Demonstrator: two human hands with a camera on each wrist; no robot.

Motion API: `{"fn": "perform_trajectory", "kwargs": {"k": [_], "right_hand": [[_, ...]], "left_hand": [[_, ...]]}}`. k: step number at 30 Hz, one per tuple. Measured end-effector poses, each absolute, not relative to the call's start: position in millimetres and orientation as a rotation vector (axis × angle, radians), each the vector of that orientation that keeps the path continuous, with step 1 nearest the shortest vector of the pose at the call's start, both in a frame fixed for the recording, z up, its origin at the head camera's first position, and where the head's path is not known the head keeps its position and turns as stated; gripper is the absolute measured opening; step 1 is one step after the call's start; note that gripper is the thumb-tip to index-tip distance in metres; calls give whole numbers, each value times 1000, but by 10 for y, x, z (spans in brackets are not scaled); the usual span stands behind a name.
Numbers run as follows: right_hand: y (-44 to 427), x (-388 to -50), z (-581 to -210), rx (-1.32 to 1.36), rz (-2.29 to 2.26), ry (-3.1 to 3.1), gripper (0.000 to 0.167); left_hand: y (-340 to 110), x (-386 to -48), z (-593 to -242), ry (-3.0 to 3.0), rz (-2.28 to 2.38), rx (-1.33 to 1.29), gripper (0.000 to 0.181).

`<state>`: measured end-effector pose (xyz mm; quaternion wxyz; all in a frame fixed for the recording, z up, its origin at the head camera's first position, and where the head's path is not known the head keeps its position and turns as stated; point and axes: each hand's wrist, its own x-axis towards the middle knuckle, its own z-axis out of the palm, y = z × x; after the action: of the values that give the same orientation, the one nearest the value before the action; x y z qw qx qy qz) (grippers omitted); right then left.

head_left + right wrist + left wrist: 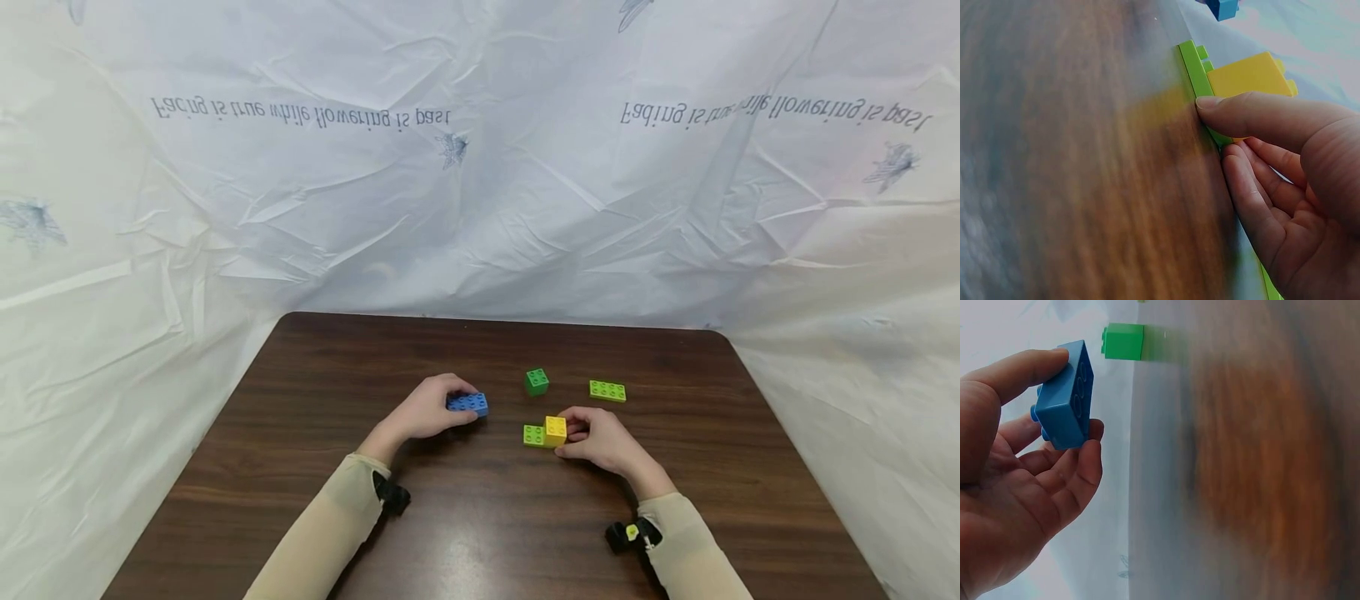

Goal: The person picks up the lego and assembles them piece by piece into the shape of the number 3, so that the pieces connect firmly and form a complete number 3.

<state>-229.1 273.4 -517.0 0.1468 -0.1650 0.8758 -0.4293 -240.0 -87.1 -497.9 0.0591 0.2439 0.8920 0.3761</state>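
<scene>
A blue building brick (468, 404) with studs on top is pinched between the thumb and fingers of my left hand (427, 408). The left wrist view shows this blue brick (1063, 406) raised off the table, its hollow underside partly visible. My right hand (606, 440) pinches a flat lime-green brick (533, 435) at its right end, thumb on the near edge. On that brick's right half sits a yellow brick (556, 431), and the left half shows bare studs. In the right wrist view the yellow brick (1250, 78) stands beside my thumb, and the lime brick lies on the table.
A small green brick (537, 382) stands behind the lime and yellow pair. Farther right lies another flat lime brick (607, 391), behind my right hand. The dark wooden table (360, 350) ends at a white printed sheet (510, 250) hanging at the back and sides.
</scene>
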Motion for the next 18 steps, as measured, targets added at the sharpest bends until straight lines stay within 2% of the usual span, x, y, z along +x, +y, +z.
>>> {"fn": "perform_trajectory", "kwargs": {"k": [18], "right_hand": [[2730,-2275,-5161,-466,-1249,2519,44]], "left_hand": [[-581,-2339,-5011,2666,1161,856,34]]}}
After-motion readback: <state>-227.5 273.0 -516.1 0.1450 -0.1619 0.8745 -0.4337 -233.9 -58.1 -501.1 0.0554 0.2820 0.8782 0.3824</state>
